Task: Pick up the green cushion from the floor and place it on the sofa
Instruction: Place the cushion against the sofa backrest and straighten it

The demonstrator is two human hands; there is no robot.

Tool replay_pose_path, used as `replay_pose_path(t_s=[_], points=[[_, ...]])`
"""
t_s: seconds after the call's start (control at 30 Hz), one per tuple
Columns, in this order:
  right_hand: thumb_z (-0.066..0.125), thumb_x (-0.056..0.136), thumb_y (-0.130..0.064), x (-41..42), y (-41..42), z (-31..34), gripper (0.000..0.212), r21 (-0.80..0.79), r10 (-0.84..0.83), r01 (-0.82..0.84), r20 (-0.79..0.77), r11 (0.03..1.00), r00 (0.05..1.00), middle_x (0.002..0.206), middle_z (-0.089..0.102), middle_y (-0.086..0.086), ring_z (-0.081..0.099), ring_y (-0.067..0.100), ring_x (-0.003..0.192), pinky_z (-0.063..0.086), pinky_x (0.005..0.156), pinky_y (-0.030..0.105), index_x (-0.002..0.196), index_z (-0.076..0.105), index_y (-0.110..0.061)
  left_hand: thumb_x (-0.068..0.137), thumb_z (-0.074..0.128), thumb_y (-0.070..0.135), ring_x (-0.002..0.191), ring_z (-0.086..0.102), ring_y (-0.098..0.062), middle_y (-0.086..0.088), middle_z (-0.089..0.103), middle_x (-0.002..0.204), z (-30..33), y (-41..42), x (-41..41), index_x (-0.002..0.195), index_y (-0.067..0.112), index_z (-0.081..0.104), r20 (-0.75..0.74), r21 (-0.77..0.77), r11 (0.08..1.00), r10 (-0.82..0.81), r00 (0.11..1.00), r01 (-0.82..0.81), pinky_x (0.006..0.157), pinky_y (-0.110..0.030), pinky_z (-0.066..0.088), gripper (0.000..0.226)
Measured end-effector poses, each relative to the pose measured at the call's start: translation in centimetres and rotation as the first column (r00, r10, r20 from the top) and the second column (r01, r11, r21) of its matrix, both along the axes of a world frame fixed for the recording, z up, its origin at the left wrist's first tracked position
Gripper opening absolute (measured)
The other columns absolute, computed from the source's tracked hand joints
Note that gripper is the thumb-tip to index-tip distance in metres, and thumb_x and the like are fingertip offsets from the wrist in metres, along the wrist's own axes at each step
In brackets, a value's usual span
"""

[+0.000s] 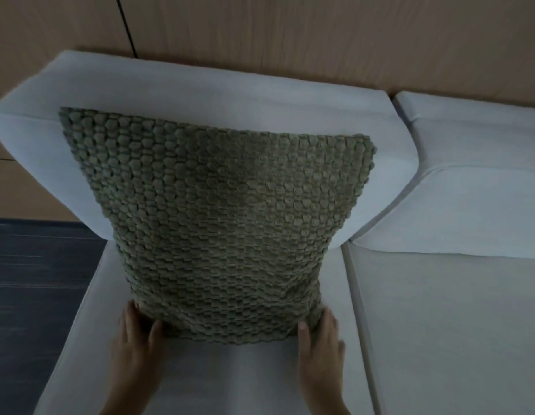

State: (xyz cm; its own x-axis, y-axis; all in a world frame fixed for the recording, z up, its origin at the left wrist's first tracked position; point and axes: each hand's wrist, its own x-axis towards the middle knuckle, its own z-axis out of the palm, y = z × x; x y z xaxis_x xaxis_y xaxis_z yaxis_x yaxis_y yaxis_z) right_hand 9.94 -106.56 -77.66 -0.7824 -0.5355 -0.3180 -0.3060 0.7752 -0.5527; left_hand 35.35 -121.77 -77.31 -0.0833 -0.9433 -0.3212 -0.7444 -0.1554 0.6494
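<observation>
The green cushion (218, 223), square with a knobbly woven cover, stands upright on the white sofa's seat (218, 372) and leans against the left back cushion (218, 91). My left hand (136, 339) grips its lower left corner, thumb on the front face and fingers along the side. At the lower right corner my right hand (321, 342) holds it the same way. The cushion's bottom edge rests on the seat.
A second white seat (451, 324) and back cushion (475, 181) lie to the right. Dark floor (35, 280) runs along the sofa's left side. A wood-panelled wall (290, 31) stands behind the sofa.
</observation>
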Motion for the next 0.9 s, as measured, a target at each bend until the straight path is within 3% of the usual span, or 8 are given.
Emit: replay_pose_path(t_s=[0.1, 0.17, 0.23, 0.3, 0.33, 0.43, 0.6, 0.9], points=[[0.021, 0.093, -0.065, -1.2, 0.5, 0.9, 0.079, 0.108, -0.006, 0.017, -0.098, 0.994, 0.995, 0.163, 0.018, 0.009, 0.013, 0.024, 0.151, 0.016, 0.117, 0.056, 0.154, 0.011, -0.015, 0.071, 0.026, 0.079, 0.145, 0.024, -0.044, -0.025, 0.026, 0.158, 0.1, 0.0, 0.7, 0.151, 0.003, 0.022, 0.133, -0.064, 0.998, 0.032, 0.991, -0.024, 0.112, -0.061, 0.027, 0.111], [0.016, 0.091, -0.071, -0.9, -0.7, 4.0, 0.084, -0.171, 0.006, -0.064, -0.319, 0.983, 0.948, 0.155, 0.034, 0.021, 0.031, 0.034, 0.144, 0.027, 0.11, 0.064, 0.152, 0.024, -0.014, 0.077, 0.03, 0.072, 0.15, 0.012, -0.041, -0.019, 0.009, 0.164, 3.5, 0.1, -0.7, 0.155, 0.012, 0.011, 0.048, -0.277, 0.96, 0.068, 0.997, -0.052, 0.118, -0.052, 0.015, 0.1], [0.028, 0.096, -0.061, 0.7, -3.1, 8.7, 0.069, -0.327, 0.197, -0.442, -0.573, 0.835, 0.796, 0.154, 0.036, 0.017, 0.029, 0.032, 0.144, 0.022, 0.115, 0.057, 0.152, 0.024, -0.021, 0.089, 0.037, 0.053, 0.151, 0.007, -0.039, -0.026, 0.009, 0.162, 7.5, -0.2, -2.9, 0.156, 0.018, 0.01, 0.03, -0.594, 0.793, -0.15, 0.988, 0.138, 0.12, -0.043, 0.006, 0.08], [0.037, 0.099, -0.051, 1.5, -6.6, 12.9, 0.062, -0.202, 0.384, -0.758, -0.764, 0.621, 0.518, 0.158, 0.03, 0.007, 0.022, 0.03, 0.148, 0.014, 0.118, 0.057, 0.153, 0.021, -0.028, 0.099, 0.035, 0.045, 0.151, 0.005, -0.038, -0.028, 0.015, 0.158, 10.4, -1.9, -5.6, 0.156, 0.023, 0.012, 0.191, -0.794, 0.504, -0.323, 0.927, 0.339, 0.122, -0.05, 0.006, 0.065], [0.037, 0.099, -0.049, 0.9, -8.6, 14.1, 0.06, -0.112, 0.422, -0.809, -0.807, 0.578, 0.413, 0.16, 0.026, 0.003, 0.019, 0.029, 0.149, 0.012, 0.117, 0.059, 0.153, 0.02, -0.03, 0.1, 0.034, 0.046, 0.151, 0.005, -0.038, -0.026, 0.016, 0.158, 10.9, -3.5, -6.5, 0.156, 0.025, 0.013, 0.264, -0.811, 0.431, -0.334, 0.905, 0.396, 0.121, -0.056, 0.007, 0.063], [0.033, 0.099, -0.054, -4.3, -13.6, 16.3, 0.059, 0.138, 0.456, -0.749, -0.858, 0.648, 0.237, 0.162, 0.016, -0.001, 0.012, 0.027, 0.15, 0.007, 0.116, 0.063, 0.152, 0.021, -0.03, 0.101, 0.03, 0.053, 0.15, 0.005, -0.041, -0.021, 0.015, 0.161, 13.3, -9.3, -8.3, 0.156, 0.028, 0.011, 0.432, -0.775, 0.379, -0.266, 0.862, 0.506, 0.116, -0.067, 0.009, 0.064], [0.036, 0.101, -0.05, -11.3, -16.5, 19.8, 0.055, 0.338, 0.475, -0.72, -0.88, 0.606, -0.013, 0.159, 0.029, 0.002, 0.023, 0.027, 0.148, 0.011, 0.116, 0.064, 0.151, 0.032, -0.026, 0.099, 0.021, 0.06, 0.151, -0.001, -0.032, -0.011, 0.009, 0.165, 17.1, -14.7, -9.0, 0.156, 0.027, 0.011, 0.597, -0.687, 0.354, -0.223, 0.771, 0.634, 0.117, -0.061, 0.0, 0.066], [0.022, 0.1, -0.056, -10.0, -17.2, 22.3, 0.065, 0.262, 0.502, -0.707, -0.852, 0.657, 0.15, 0.162, 0.022, 0.003, 0.012, 0.025, 0.151, 0.004, 0.118, 0.061, 0.153, 0.026, -0.019, 0.102, 0.019, 0.053, 0.151, 0.016, -0.035, -0.008, 0.028, 0.161, 20.6, -15.4, -10.0, 0.154, 0.026, 0.023, 0.6, -0.646, 0.439, -0.213, 0.771, 0.624, 0.121, -0.058, 0.001, 0.059]])
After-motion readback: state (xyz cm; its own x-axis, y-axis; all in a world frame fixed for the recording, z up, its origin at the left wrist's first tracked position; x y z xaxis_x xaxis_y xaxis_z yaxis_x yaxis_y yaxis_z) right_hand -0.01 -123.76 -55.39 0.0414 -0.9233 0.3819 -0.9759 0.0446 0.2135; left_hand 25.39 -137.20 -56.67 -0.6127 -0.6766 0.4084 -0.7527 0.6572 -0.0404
